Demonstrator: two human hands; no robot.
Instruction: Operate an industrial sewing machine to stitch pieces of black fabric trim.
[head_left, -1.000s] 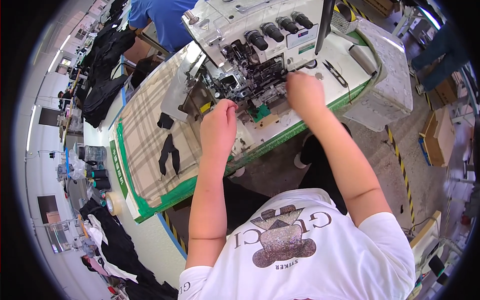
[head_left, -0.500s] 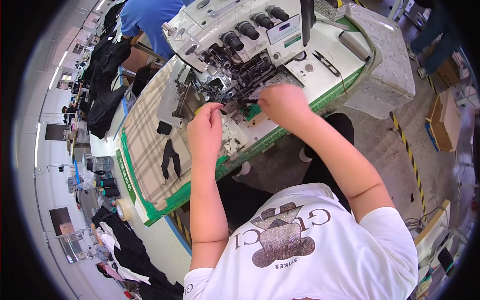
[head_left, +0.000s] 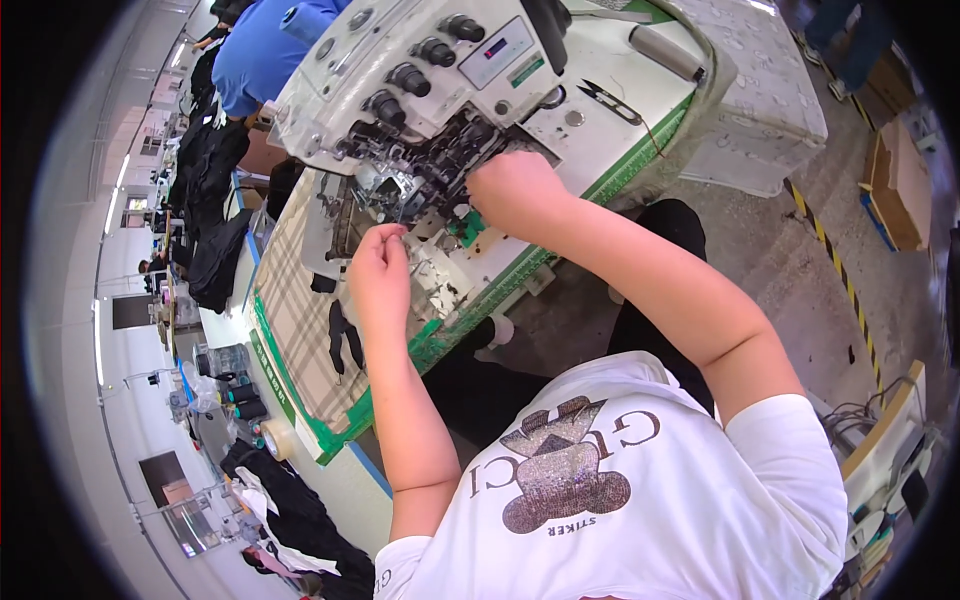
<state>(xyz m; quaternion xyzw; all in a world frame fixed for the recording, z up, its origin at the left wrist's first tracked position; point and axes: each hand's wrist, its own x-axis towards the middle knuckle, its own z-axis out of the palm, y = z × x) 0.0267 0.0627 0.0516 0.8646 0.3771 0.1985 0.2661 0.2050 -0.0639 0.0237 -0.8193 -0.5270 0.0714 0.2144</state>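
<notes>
In front of me stands a white overlock sewing machine (head_left: 410,75), its lower mechanism of dark and silver metal parts (head_left: 430,165) exposed. My left hand (head_left: 380,268) is closed in a pinch just below the needle area. Whatever those fingertips hold, if anything, is too small to make out. On the right of the mechanism, my right hand (head_left: 515,195) is curled shut with its fingertips against the dark parts. My own hand hides what lies in it. Between the hands, a green patch (head_left: 466,228) and white scraps (head_left: 445,285) show on the machine bed.
Black thread snips (head_left: 612,101) and a silver cylinder (head_left: 665,52) lie on the right tabletop. A black fabric strip (head_left: 345,338) rests on the checked surface at left. A person in blue (head_left: 255,60) is behind the machine. Beyond the table's right end stands a cardboard box (head_left: 895,185).
The whole view has shifted, so the machine and table sit farther left. Both hands stay at the machine's mechanism, and the right hand, blurred before, now appears sharper.
</notes>
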